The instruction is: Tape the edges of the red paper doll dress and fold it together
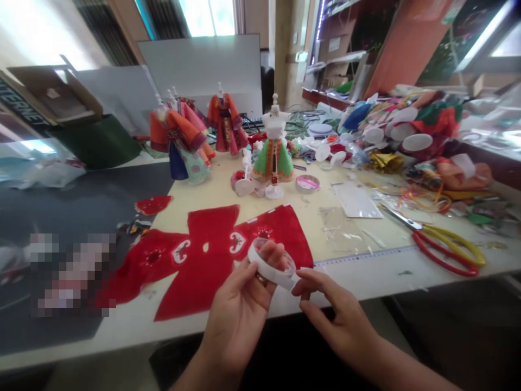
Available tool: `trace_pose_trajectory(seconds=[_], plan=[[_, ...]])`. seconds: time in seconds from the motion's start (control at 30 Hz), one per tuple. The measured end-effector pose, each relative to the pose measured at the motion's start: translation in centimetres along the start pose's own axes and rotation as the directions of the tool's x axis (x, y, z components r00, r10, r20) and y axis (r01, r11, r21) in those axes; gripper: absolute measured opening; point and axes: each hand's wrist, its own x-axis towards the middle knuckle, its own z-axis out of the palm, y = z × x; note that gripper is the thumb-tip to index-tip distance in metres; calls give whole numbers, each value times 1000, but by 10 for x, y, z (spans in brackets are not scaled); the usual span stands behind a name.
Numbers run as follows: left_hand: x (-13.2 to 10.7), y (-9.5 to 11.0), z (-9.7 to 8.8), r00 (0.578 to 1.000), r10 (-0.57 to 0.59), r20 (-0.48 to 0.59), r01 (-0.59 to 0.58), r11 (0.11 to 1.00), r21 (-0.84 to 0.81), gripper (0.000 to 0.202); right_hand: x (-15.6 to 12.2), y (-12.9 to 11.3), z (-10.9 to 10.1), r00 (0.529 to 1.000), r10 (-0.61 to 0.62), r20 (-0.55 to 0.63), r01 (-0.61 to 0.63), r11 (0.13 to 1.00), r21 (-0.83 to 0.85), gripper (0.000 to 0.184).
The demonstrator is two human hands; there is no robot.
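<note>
Head: tape near table edge

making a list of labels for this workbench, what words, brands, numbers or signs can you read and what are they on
"TERNET": on the dark panel at the left edge; the start of the word is unclear.
Too small to read: the marks on the ruler.
Too blurred to read: the label on the open cardboard box and the green sign at upper right.
No readable text on the white tape roll.
</note>
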Motion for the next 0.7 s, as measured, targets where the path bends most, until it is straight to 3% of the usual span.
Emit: trace_pose_trajectory(seconds=[0.17, 0.33, 0.47, 0.53, 0.6, 0.63, 0.7], plan=[[1, -13, -1, 997, -71, -33, 68, 994, -83, 28, 0, 3, 0, 984, 177, 7, -175, 962, 211, 33], [-6, -18, -1, 987, -150, -54, 144, 985, -97, 30, 2, 4, -3, 946, 215, 243, -282, 915, 289, 30], [-12, -20, -11, 979, -205, 6, 202, 972, 122, 24, 8, -1, -19, 923, 198, 330, -268, 946, 182, 14], [-15, -19, -22, 991, -118, -56, 130, 939, 319, 24, 11, -6, -31, 898, 211, 387, -261, 962, 79, 12], [-19, -17, -35, 983, 129, -128, -33, 820, 571, 25, 12, -13, -43, 867, 208, 453, -224, 974, -17, 11], [-21, -16, -40, 960, 269, -80, -137, 698, 703, 27, 12, -16, -48, 851, 198, 486, -196, 979, -56, 11], [-25, -13, -46, 884, 396, 249, -392, 338, 856, 29, 11, -21, -55, 824, 178, 538, -147, 984, -100, 12]])
